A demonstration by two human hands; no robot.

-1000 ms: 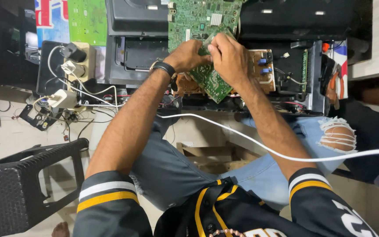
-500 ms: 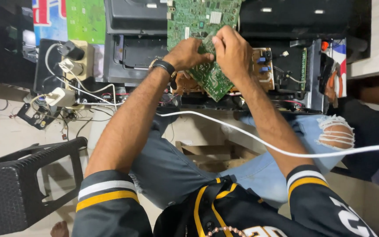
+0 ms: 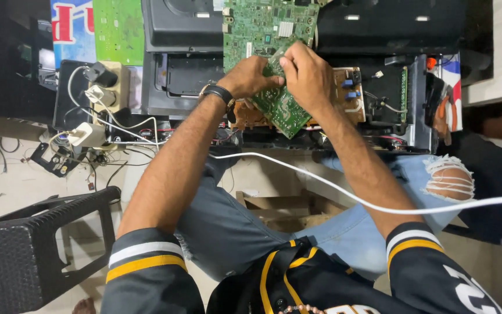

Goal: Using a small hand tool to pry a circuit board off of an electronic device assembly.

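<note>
Both my hands hold a small green circuit board (image 3: 283, 110), tilted, above a black opened device (image 3: 193, 75) on the workbench. My left hand (image 3: 250, 77), with a black wristband, grips the board's left side. My right hand (image 3: 308, 75) closes over its top edge, fingers pinching near the corner. A larger green circuit board (image 3: 265, 26) lies flat just behind them. A brown board (image 3: 350, 96) with blue parts sits under and right of my hands.
A white cable (image 3: 344, 189) runs across my lap to the right. A power strip with white chargers (image 3: 91, 110) and tangled wires lies at left. A black stool (image 3: 24, 250) stands at lower left. Another person's knee in torn jeans (image 3: 448, 180) is at right.
Both hands have shifted slightly up and left with the small board; the right fingers have moved closer to the board's upper corner.
</note>
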